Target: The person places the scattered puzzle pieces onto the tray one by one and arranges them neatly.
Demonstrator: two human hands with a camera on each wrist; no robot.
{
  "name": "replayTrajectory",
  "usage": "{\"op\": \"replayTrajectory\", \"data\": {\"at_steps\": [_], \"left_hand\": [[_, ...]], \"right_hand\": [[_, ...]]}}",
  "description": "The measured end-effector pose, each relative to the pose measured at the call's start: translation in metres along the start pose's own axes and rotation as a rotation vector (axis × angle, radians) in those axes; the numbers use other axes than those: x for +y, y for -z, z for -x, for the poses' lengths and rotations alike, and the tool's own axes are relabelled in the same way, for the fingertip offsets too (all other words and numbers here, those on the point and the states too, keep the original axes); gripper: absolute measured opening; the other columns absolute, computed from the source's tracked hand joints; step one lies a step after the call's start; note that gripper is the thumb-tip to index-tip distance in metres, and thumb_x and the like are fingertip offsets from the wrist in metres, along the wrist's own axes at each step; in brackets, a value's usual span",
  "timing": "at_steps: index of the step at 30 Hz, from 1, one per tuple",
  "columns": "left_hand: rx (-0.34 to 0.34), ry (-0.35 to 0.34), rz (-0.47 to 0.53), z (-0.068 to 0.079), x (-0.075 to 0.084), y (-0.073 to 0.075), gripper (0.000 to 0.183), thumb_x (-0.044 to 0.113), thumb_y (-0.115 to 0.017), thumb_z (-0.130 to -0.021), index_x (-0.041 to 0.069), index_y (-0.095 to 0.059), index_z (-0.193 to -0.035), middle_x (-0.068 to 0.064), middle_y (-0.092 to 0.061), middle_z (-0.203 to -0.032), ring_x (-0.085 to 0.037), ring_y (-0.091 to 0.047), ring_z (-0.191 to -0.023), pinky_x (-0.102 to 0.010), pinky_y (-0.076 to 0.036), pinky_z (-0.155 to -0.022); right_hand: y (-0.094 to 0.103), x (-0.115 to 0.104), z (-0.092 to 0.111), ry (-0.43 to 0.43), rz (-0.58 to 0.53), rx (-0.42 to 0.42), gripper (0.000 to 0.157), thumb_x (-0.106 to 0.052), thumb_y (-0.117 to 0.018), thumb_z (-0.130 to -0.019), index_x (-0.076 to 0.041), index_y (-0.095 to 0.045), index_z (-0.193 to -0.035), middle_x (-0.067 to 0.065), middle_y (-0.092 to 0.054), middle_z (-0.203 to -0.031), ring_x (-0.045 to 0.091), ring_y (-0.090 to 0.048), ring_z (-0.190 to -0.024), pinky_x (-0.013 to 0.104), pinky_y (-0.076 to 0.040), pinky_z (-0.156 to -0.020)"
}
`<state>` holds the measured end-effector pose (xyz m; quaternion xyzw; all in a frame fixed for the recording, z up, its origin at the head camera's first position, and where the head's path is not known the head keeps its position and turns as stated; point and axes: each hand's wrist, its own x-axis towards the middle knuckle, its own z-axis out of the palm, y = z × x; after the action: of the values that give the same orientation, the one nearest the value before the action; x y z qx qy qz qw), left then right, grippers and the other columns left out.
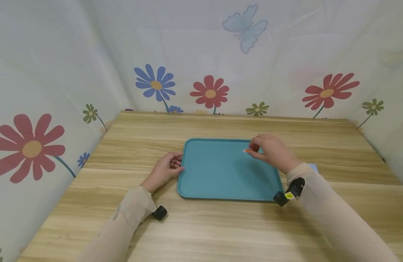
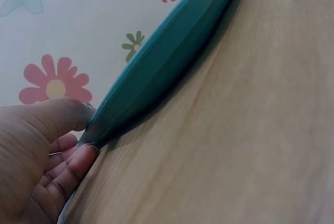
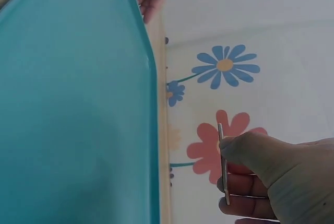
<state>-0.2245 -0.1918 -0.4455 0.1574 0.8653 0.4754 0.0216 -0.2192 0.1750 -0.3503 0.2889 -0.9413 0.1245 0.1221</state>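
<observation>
A teal rectangular tray [image 1: 214, 171] lies flat on the wooden table. At its left edge, my left hand [image 1: 165, 169] pinches the rim, the thumb [image 2: 68, 115] on the upper side and the fingertips low at the edge. My right hand [image 1: 270, 151] is raised above the tray's right part. Between thumb and fingers it pinches a small thin flat piece [image 1: 246, 150], orange with a pale border. The right wrist view shows that flat piece [image 3: 224, 166] edge-on, so its face is hidden there.
A pale blue flat thing [image 1: 313, 167] sticks out from behind the right wrist, mostly hidden. The wooden table [image 1: 201, 229] runs back to a white cloth [image 1: 188, 43] printed with flowers and a butterfly. Both wrists carry small black cameras.
</observation>
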Motion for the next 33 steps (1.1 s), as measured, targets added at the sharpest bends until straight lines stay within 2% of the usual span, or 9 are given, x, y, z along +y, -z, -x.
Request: {"op": "replayTrajectory", "data": {"at_steps": [11, 23, 26, 29, 33], "left_hand": [[0.010, -0.009, 0.010, 0.000, 0.001, -0.002, 0.051, 0.004, -0.070, -0.086, -0.007, -0.050, -0.132, -0.022, -0.058, -0.116, -0.025, -0.062, -0.095, -0.024, -0.056, -0.081], [0.011, -0.015, 0.011, 0.001, 0.000, -0.002, 0.053, 0.004, -0.070, -0.086, -0.007, -0.050, -0.133, -0.023, -0.058, -0.116, -0.026, -0.062, -0.096, -0.026, -0.056, -0.082], [0.013, -0.007, 0.010, 0.002, 0.005, -0.002, 0.053, 0.002, -0.069, -0.085, -0.009, -0.049, -0.133, -0.024, -0.057, -0.116, -0.028, -0.062, -0.096, -0.027, -0.056, -0.082], [0.008, -0.002, 0.007, 0.007, 0.021, 0.000, 0.051, -0.003, -0.068, -0.085, -0.013, -0.048, -0.131, -0.028, -0.057, -0.116, -0.031, -0.062, -0.096, -0.030, -0.056, -0.083], [0.011, -0.022, 0.011, 0.006, 0.018, 0.000, 0.050, -0.002, -0.069, -0.084, -0.013, -0.050, -0.129, -0.026, -0.058, -0.113, -0.029, -0.062, -0.093, -0.028, -0.057, -0.081]], "right_hand": [[-0.021, -0.012, -0.022, -0.027, -0.050, -0.016, 0.019, -0.023, -0.074, -0.085, -0.008, -0.068, -0.094, 0.003, -0.065, -0.085, 0.020, -0.060, -0.078, 0.034, -0.055, -0.073], [-0.045, -0.026, -0.039, -0.033, -0.067, -0.032, 0.017, -0.022, -0.073, -0.085, -0.008, -0.068, -0.095, 0.003, -0.065, -0.086, 0.016, -0.058, -0.077, 0.032, -0.055, -0.071], [-0.051, -0.030, -0.044, -0.031, -0.060, -0.032, 0.017, -0.023, -0.073, -0.086, -0.009, -0.069, -0.094, 0.002, -0.065, -0.084, 0.016, -0.056, -0.075, 0.032, -0.054, -0.071], [-0.059, -0.032, -0.049, -0.023, -0.056, -0.044, 0.018, -0.025, -0.072, -0.086, -0.009, -0.069, -0.093, 0.002, -0.064, -0.083, 0.016, -0.055, -0.075, 0.032, -0.053, -0.072], [-0.069, -0.035, -0.055, -0.011, -0.052, -0.064, 0.018, -0.026, -0.071, -0.087, -0.009, -0.069, -0.093, 0.003, -0.065, -0.084, 0.016, -0.056, -0.078, 0.033, -0.053, -0.074]]}}
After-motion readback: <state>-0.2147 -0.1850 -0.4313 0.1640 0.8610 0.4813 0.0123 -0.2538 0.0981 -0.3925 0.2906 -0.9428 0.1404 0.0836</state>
